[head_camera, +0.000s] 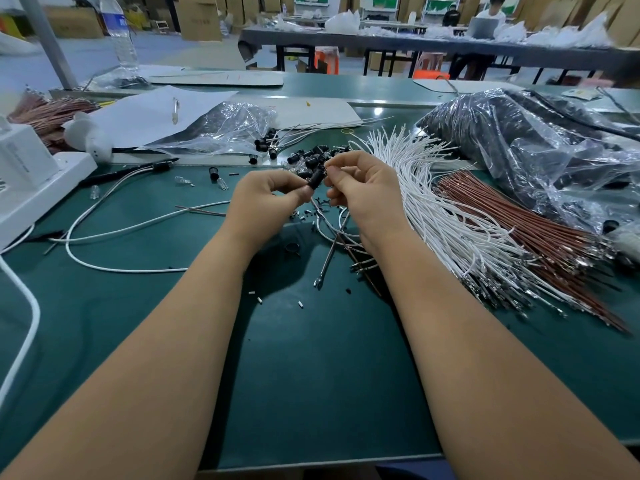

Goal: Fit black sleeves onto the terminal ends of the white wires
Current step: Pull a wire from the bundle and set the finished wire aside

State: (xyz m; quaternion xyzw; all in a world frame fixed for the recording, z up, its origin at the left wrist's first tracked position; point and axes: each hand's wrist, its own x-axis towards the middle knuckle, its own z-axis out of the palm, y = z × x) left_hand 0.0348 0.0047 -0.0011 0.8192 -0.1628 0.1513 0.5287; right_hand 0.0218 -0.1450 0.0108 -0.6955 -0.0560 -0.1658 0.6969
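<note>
On my feed I see two bare forearms reaching in from the bottom corners, uncovered from the frame edge to the wrist, with no sleeve cuff showing. My left hand and right hand are ungloved. I see no ring, watch or band on either wrist. The thumbnails I can see are short and unpainted.

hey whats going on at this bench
A person holds a black sleeve between both hands: the left hand and the right hand both pinch it above the green mat. A wire hangs below it. A bundle of white wires lies to the right, and loose black sleeves lie just behind.
</note>
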